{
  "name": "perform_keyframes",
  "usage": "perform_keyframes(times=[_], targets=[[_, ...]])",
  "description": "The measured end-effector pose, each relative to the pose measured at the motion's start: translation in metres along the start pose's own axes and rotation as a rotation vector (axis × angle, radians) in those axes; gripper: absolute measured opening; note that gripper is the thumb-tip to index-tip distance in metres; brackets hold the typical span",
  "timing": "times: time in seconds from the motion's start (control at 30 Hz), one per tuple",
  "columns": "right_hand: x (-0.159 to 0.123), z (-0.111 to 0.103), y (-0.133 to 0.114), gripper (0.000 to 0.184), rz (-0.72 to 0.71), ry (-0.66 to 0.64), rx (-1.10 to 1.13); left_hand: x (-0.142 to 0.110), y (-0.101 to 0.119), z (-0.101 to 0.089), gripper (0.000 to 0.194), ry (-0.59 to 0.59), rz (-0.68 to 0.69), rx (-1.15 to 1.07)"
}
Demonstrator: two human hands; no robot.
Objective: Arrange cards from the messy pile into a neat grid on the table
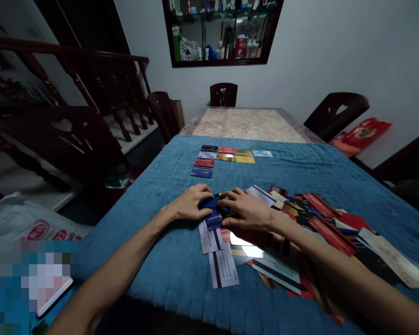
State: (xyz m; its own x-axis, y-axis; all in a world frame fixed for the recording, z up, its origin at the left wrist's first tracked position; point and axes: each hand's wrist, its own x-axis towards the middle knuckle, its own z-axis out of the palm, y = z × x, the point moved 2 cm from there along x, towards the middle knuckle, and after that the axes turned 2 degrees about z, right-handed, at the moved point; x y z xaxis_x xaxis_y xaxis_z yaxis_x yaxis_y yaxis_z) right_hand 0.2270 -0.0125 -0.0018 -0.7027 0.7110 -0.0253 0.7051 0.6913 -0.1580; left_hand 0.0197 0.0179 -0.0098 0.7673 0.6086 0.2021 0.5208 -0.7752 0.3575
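Note:
My left hand (192, 203) curls its fingers and thumb around the left side of some dark blue cards (214, 221) at the near middle of the table. From the right, my right hand (247, 209) has bent fingers over the same blue cards, with its thumb at their right edge. How many cards lie between the hands is partly hidden by the fingers. White cards with dark stripes (224, 267) lie just below. Under and around my right forearm spreads a loose heap of mixed cards (277, 272), including red cards (331, 235) and black ones.
Farther off, several cards lie in short rows, with a blue card (201, 172) nearest and a light blue card (262, 153) at the right end. A blue cloth (153, 186) covers the near table. Chairs (337, 111) stand around it. A white plastic bag (17, 216) sits at left.

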Motion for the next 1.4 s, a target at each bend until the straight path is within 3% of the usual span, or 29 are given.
perform_keyframes(times=[0.27, 0.53, 0.87, 1.17, 1.4], targets=[[0.004, 0.003, 0.004, 0.038, 0.035, 0.09, -0.02, -0.001, -0.003, 0.002, 0.046, -0.005, 0.009, 0.018], [0.002, -0.002, 0.008, 0.037, -0.026, 0.079, -0.016, -0.002, -0.002, 0.002, 0.034, 0.033, 0.051, 0.015], [0.0, -0.011, 0.009, 0.028, 0.007, 0.1, 0.067, -0.002, -0.003, -0.001, 0.021, 0.07, 0.074, -0.062], [0.003, -0.008, 0.014, 0.034, -0.014, 0.311, 0.013, 0.002, -0.006, -0.004, 0.03, 0.249, 0.04, -0.148], [0.005, 0.0, 0.017, 0.036, 0.141, 0.33, -0.026, 0.003, -0.014, 0.006, 0.019, 0.334, -0.007, -0.107]])
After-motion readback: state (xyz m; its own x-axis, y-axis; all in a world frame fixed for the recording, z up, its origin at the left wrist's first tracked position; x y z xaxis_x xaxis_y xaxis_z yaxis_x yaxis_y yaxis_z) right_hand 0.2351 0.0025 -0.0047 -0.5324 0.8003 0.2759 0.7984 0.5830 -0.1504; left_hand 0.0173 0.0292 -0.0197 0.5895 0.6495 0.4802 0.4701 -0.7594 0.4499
